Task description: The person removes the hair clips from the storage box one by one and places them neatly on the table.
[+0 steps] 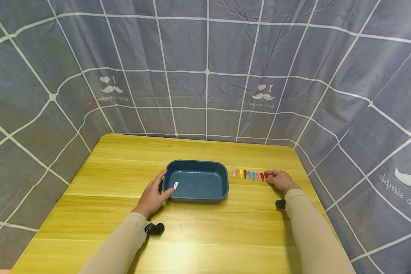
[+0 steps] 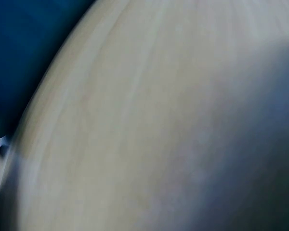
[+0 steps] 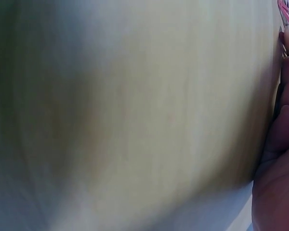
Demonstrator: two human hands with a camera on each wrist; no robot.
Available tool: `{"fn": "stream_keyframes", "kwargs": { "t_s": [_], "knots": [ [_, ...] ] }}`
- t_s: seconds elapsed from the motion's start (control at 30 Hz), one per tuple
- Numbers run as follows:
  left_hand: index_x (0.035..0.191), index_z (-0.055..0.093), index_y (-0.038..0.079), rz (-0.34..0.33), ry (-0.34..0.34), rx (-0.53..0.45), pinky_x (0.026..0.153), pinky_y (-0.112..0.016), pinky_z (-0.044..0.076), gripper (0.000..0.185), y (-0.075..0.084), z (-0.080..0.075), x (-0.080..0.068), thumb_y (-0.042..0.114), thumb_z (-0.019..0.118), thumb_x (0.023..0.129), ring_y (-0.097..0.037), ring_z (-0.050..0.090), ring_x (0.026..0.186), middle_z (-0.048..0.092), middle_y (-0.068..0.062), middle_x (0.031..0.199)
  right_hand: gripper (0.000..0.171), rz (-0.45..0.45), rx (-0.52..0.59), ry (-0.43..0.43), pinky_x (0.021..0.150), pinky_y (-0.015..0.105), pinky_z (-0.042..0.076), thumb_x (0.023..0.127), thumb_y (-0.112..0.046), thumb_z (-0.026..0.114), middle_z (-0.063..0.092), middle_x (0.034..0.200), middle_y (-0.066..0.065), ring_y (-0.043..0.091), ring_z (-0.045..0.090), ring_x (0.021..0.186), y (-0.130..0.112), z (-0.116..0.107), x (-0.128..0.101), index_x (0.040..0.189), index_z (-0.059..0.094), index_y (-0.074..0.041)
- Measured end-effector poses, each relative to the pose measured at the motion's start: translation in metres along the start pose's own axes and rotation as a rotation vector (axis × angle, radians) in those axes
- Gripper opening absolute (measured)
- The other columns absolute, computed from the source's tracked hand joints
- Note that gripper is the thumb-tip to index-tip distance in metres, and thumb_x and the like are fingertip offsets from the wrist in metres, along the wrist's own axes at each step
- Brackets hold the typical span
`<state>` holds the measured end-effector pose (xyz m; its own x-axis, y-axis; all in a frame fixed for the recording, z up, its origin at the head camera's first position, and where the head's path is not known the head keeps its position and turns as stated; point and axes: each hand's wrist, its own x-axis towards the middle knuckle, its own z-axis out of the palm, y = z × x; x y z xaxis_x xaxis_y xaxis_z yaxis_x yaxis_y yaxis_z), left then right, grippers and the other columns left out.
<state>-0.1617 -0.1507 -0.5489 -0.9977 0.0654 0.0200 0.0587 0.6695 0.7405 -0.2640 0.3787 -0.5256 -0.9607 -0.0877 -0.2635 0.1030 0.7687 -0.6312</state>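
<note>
In the head view a dark blue plastic bin (image 1: pixel 196 163) stands mid-table. My left hand (image 1: pixel 152 196) rests at its left side, fingers straight along the outer wall and thumb over the near-left rim. A white snap hair clip (image 1: pixel 176 185) lies inside the bin by that thumb. To the bin's right runs a row of coloured snap hair clips, from a pink clip (image 1: pixel 233 172) to a dark red clip (image 1: pixel 262 177). At the row's right end my right hand (image 1: pixel 281 180) pinches a red hair clip (image 1: pixel 266 176), partly covered by the fingertips.
The wooden table (image 1: pixel 205 232) has rounded far corners. A grey curtain (image 1: pixel 185 91) with white grid lines hangs behind it and along both sides. Black wrist cameras sit on the left wrist (image 1: pixel 155 228) and the right wrist (image 1: pixel 280 204).
</note>
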Motion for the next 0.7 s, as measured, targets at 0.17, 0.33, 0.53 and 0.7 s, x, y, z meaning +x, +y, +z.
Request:
{"fn": "stream_keyframes", "kwargs": {
  "t_s": [0.17, 0.33, 0.53, 0.7],
  "knots": [
    [0.168, 0.025, 0.032, -0.003, -0.003, -0.001, 0.114, -0.071, 0.041, 0.083, 0.0009, -0.0003, -0.0002, 0.052, 0.068, 0.099, -0.047, 0.047, 0.145, 0.047, -0.023, 0.161, 0.047, -0.002, -0.003, 0.002, 0.114, 0.059, 0.046, 0.101, -0.019, 0.067, 0.063, 0.142, 0.028, 0.044, 0.059, 0.13, 0.0029, 0.0003, 0.0023, 0.143, 0.062, 0.002],
    [0.168, 0.025, 0.031, 0.001, 0.003, 0.003, 0.114, -0.07, 0.042, 0.083, 0.0003, 0.0006, 0.0001, 0.051, 0.068, 0.1, -0.047, 0.048, 0.144, 0.048, -0.024, 0.16, 0.048, 0.003, 0.024, -0.001, 0.111, 0.058, 0.047, 0.101, -0.02, 0.067, 0.066, 0.137, 0.027, 0.042, 0.06, 0.126, 0.0051, -0.0002, 0.0037, 0.144, 0.061, 0.002],
    [0.168, 0.025, 0.032, 0.002, 0.003, 0.002, 0.113, -0.071, 0.042, 0.083, -0.0003, 0.0012, 0.0, 0.051, 0.068, 0.1, -0.047, 0.047, 0.145, 0.048, -0.023, 0.16, 0.05, 0.019, 0.04, -0.01, 0.112, 0.058, 0.046, 0.102, -0.021, 0.065, 0.066, 0.136, 0.027, 0.042, 0.06, 0.125, 0.0057, 0.0002, 0.0051, 0.146, 0.059, 0.001],
    [0.168, 0.025, 0.031, 0.003, 0.001, 0.006, 0.114, -0.071, 0.041, 0.083, -0.0011, 0.0015, 0.0001, 0.051, 0.068, 0.1, -0.048, 0.046, 0.146, 0.048, -0.024, 0.16, 0.051, 0.021, 0.026, -0.011, 0.114, 0.059, 0.045, 0.101, -0.022, 0.066, 0.065, 0.137, 0.027, 0.043, 0.059, 0.127, 0.0068, -0.0004, 0.0062, 0.147, 0.059, 0.001]
  ]
}}
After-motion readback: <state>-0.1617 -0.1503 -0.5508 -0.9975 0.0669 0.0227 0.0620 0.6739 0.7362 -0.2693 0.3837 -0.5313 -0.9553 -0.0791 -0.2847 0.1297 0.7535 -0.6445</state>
